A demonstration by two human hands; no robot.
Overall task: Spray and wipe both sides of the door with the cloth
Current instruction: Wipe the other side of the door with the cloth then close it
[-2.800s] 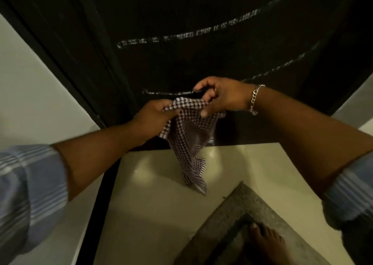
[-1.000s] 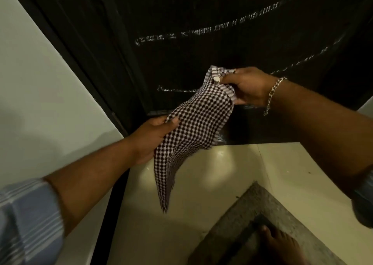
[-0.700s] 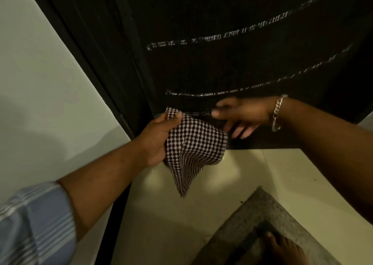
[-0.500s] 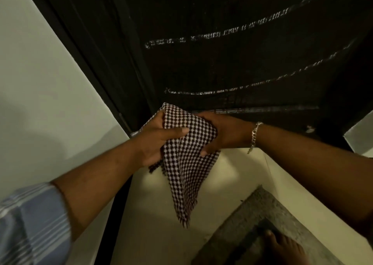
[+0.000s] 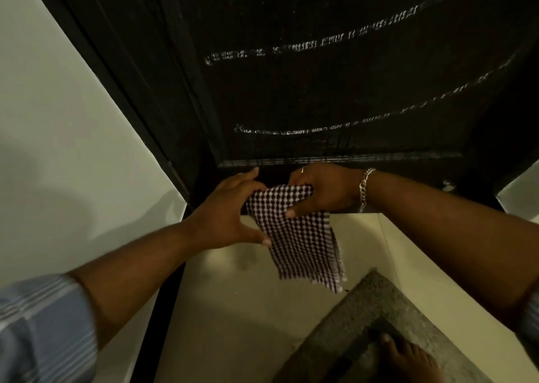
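Observation:
The dark door fills the upper part of the head view, with pale streaks across its panels. In front of the door's bottom edge hangs a dark-and-white checked cloth. My right hand, with a bracelet on its wrist, grips the cloth's bunched top, thumb on the front. My left hand lies against the cloth's left edge with its fingers spread, the thumb tip touching the fabric lower down. No spray bottle is in view.
A pale wall and the dark door frame run down the left. Below is a cream tiled floor. A grey doormat lies at the lower right with a bare foot on it.
My right hand has closed on the cloth's top and carried it a little right and toward the door's bottom. My left hand's grip has loosened to spread fingers at the left edge.

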